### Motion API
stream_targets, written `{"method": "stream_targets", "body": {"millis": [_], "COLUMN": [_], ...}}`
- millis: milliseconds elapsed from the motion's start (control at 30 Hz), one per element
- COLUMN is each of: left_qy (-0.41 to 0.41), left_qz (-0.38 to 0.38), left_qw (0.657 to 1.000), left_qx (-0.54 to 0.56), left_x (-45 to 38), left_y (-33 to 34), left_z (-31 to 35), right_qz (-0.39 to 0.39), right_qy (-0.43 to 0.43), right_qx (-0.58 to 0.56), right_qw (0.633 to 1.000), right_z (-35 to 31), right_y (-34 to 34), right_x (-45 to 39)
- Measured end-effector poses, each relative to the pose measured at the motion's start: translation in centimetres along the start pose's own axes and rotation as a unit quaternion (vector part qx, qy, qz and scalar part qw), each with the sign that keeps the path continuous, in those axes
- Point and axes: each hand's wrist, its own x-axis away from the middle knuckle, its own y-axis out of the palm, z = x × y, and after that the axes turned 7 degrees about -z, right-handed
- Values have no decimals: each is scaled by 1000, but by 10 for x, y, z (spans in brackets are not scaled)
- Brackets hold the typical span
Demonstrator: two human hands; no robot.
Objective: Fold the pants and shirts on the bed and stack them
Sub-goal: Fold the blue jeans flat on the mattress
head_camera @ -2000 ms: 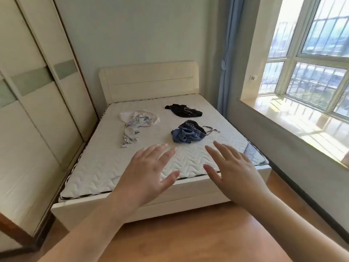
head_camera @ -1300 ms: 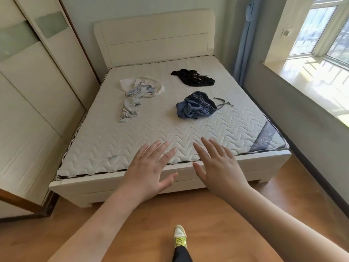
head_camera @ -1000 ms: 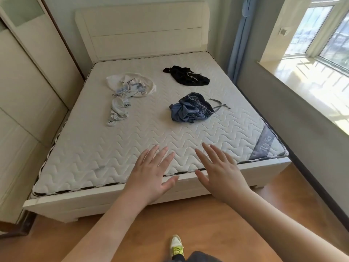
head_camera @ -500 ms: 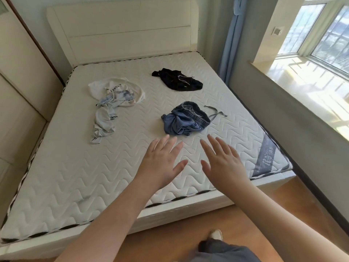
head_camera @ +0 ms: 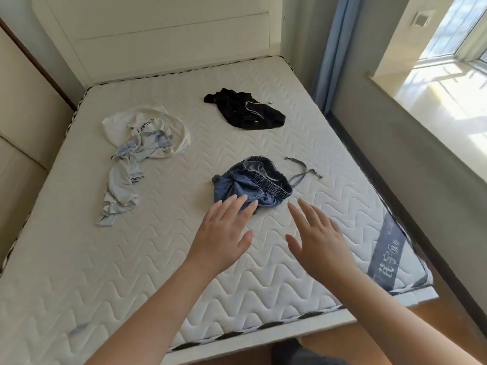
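Note:
Three crumpled garments lie on the bare quilted mattress (head_camera: 184, 259). Blue denim pants (head_camera: 250, 184) with a grey drawstring sit near the middle. Black pants (head_camera: 245, 109) with a white drawstring lie farther back. A white and pale blue shirt (head_camera: 139, 151) is bunched at the left. My left hand (head_camera: 224, 233) hovers with straight, spread fingers; its fingertips overlap the near edge of the denim pants. My right hand (head_camera: 316, 241) is held flat and spread over the mattress just right of the denim pants, holding nothing.
A white headboard (head_camera: 158, 35) stands at the far end. A wardrobe (head_camera: 21, 114) runs along the left side. On the right are a blue curtain (head_camera: 334, 48), a grey wall and a sunlit window sill (head_camera: 448, 96). Wooden floor shows below the bed's foot.
I have come up to the foot of the bed and my view has tilted down. Both hands have reached forward over the mattress, the left one arriving at the denim pants.

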Motion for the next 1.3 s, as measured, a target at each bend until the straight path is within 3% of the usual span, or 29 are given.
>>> {"method": "stream_targets", "body": {"millis": [200,400,700,833,1000,1133,1300], "left_qy": [-32,-16,-28,-28,-48,-79,-133], "left_qz": [-60,-74,-137,-186,-195,-239,-204], "left_qw": [998,997,990,982,980,965,960], "left_qx": [-14,-24,-9,-27,5,-71,-141], "left_x": [-95,-178,-268,-319,-373,-395,-393], "left_y": [38,90,199,253,296,319,317], "left_z": [-15,-49,-101,-122,-148,-161,-178], "right_qz": [-53,-69,-95,-134,-187,-247,-292], "right_qy": [-16,-9,84,91,72,58,115], "right_qx": [-10,-25,-57,-55,-78,-63,2], "right_qw": [998,997,990,985,977,965,950], "right_z": [59,82,106,128,154,163,174], "right_y": [17,55,158,211,259,285,295], "right_x": [-91,-182,-300,-338,-380,-401,-401]}}
